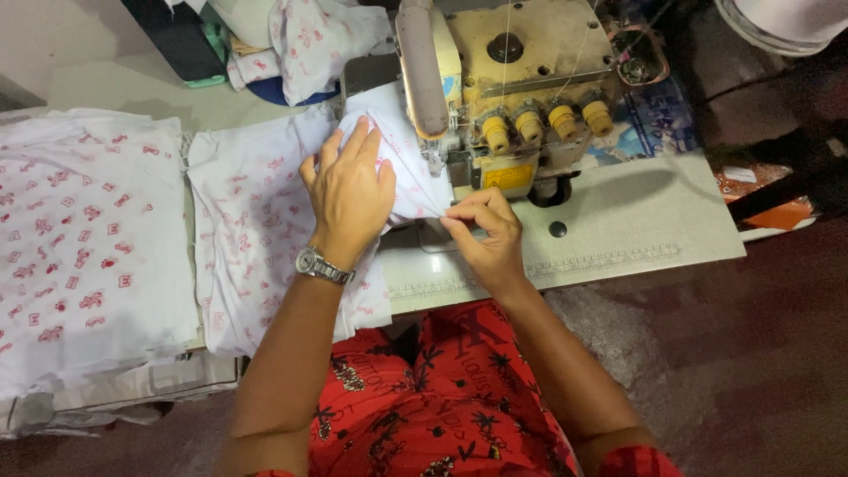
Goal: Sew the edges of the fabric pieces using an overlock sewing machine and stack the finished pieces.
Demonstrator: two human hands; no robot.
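My left hand [351, 190], with a metal watch on the wrist, lies flat with fingers spread on a white cloth piece with red print [256, 221], pressing it toward the sewing machine [521, 97]. My right hand [486, 231] pinches the cloth's edge just in front of the machine's presser foot [439, 159]. The cloth runs under the foot and bunches behind it. The needle itself is hidden.
A stack of similar printed white cloth [79, 247] lies at the left of the table [618, 230]. More printed cloth [309, 40] and a dark phone [177, 40] sit at the back. Yellow thread knobs [548, 119] line the machine's front. Red patterned clothing covers my lap.
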